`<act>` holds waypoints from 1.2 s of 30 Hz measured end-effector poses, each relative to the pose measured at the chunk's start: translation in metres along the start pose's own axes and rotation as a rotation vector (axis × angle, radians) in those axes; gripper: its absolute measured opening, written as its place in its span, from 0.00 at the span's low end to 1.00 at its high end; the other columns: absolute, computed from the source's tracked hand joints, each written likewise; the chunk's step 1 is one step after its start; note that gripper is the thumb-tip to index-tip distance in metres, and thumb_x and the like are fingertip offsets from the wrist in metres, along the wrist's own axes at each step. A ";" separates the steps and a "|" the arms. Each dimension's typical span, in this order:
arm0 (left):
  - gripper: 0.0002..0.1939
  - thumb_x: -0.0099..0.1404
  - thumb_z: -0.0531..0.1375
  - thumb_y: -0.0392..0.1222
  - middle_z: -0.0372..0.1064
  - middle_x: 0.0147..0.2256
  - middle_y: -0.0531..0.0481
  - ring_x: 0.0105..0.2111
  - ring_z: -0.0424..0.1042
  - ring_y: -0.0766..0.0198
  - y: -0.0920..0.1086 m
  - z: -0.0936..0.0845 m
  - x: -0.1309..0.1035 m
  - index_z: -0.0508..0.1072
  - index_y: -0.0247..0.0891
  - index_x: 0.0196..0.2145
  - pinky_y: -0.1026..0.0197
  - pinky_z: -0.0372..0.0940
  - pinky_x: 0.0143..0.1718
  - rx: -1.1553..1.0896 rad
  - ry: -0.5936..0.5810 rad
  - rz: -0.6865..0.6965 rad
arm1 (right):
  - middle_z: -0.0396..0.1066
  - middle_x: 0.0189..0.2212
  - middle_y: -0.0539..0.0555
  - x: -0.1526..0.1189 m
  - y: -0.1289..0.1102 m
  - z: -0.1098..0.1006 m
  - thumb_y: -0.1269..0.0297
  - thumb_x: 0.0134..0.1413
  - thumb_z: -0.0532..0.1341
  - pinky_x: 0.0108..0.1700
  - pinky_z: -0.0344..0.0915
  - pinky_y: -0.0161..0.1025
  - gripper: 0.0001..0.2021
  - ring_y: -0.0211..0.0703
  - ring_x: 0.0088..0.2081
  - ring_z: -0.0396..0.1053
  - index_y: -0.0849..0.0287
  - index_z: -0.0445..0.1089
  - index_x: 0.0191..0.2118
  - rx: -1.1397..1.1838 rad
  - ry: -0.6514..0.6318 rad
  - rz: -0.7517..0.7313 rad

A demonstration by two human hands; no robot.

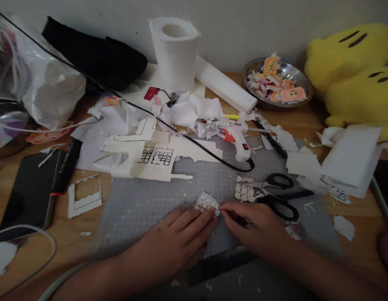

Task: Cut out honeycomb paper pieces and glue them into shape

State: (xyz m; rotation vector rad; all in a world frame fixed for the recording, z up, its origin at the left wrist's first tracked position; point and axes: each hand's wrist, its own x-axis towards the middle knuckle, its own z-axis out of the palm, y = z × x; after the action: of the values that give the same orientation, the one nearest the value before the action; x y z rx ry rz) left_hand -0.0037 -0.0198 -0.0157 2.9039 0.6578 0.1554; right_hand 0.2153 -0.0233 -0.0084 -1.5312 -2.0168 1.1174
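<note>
My left hand rests on the cutting mat, its fingers close together and pressed on a small paper piece with a drawn scale-like pattern; its thumb is hidden. At the right edge of that piece, my right hand pinches with thumb and forefinger. Just beyond the right hand lie black-handled scissors, their blades over another patterned paper scrap. Farther back stands a cut-out paper model with drawn windows.
A white glue gun with a black cord lies behind, among torn paper. At the back are a paper roll and a metal bowl of scraps. Yellow plush toys sit right; a phone, black marker and paper frame lie left.
</note>
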 end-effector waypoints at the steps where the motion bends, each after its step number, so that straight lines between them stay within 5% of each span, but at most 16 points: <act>1: 0.21 0.69 0.48 0.43 0.62 0.56 0.47 0.48 0.64 0.58 0.000 0.000 0.000 0.61 0.33 0.57 0.57 0.55 0.49 0.002 -0.006 -0.003 | 0.75 0.25 0.50 0.000 0.000 0.000 0.68 0.55 0.54 0.29 0.63 0.31 0.11 0.36 0.25 0.71 0.58 0.74 0.33 -0.022 -0.006 -0.019; 11: 0.21 0.68 0.51 0.43 0.61 0.57 0.48 0.49 0.62 0.58 0.000 0.001 0.000 0.62 0.36 0.57 0.56 0.54 0.49 -0.014 -0.013 -0.018 | 0.76 0.27 0.58 -0.008 0.002 0.006 0.70 0.60 0.48 0.31 0.66 0.35 0.15 0.42 0.26 0.73 0.62 0.72 0.35 -0.374 -0.008 -0.264; 18: 0.21 0.68 0.51 0.43 0.63 0.55 0.46 0.48 0.64 0.58 0.000 0.000 0.000 0.62 0.35 0.56 0.56 0.56 0.49 -0.011 -0.001 -0.014 | 0.74 0.24 0.55 -0.005 0.001 0.004 0.69 0.59 0.49 0.31 0.65 0.35 0.13 0.41 0.27 0.72 0.60 0.72 0.34 -0.265 -0.020 -0.235; 26: 0.21 0.68 0.49 0.40 0.68 0.51 0.41 0.46 0.67 0.57 0.000 -0.002 0.000 0.62 0.28 0.56 0.56 0.60 0.47 0.010 0.067 -0.019 | 0.70 0.21 0.48 0.002 0.001 -0.001 0.69 0.53 0.54 0.26 0.60 0.30 0.08 0.34 0.23 0.67 0.59 0.70 0.30 0.001 0.036 0.077; 36: 0.18 0.68 0.49 0.37 0.69 0.50 0.41 0.46 0.68 0.58 -0.002 -0.005 0.000 0.64 0.29 0.53 0.57 0.61 0.47 0.014 0.067 0.002 | 0.74 0.26 0.49 0.008 0.001 -0.002 0.66 0.58 0.52 0.30 0.62 0.31 0.11 0.36 0.27 0.69 0.57 0.72 0.34 0.019 -0.037 0.071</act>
State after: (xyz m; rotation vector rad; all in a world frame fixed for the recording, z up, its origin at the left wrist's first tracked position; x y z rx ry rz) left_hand -0.0047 -0.0176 -0.0111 2.9240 0.6686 0.2509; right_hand 0.2149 -0.0151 -0.0090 -1.5956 -1.9837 1.1978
